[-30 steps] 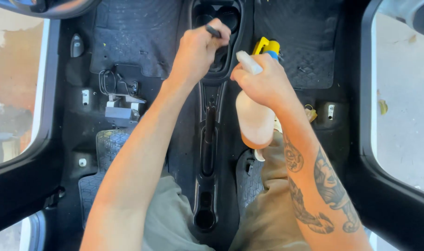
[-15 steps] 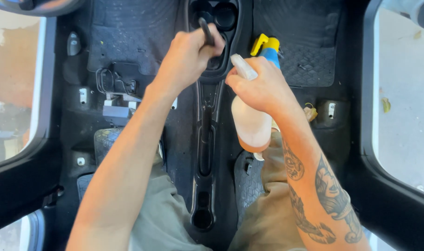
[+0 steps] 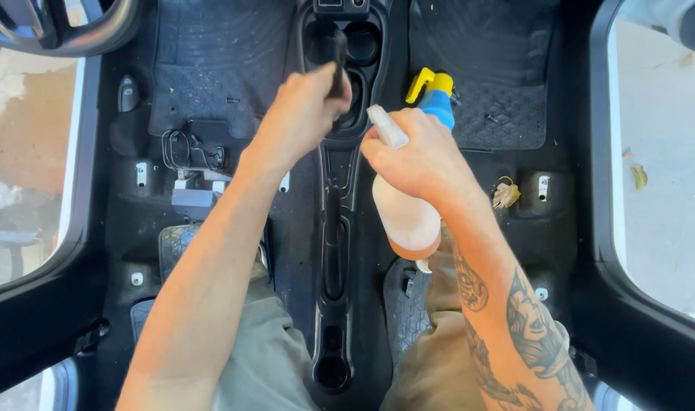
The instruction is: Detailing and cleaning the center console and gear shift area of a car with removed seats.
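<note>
Both our hands are working over the center console [image 3: 336, 228]: our left hand [image 3: 305, 106], fist closed on a black brush [image 3: 340, 57], is pushing further forward into the cup holders [image 3: 340, 46], while our right hand [image 3: 420, 156] is keeping its wrapped grip on the spray bottle [image 3: 404, 217] just beside it.

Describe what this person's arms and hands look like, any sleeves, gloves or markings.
Both arms are bare to the frame's edge, with no sleeves, gloves, watch or rings visible. The right forearm carries dark tattoos running from near the wrist up toward the elbow; the right hand shows no markings. The left forearm and left hand appear unmarked.
</note>
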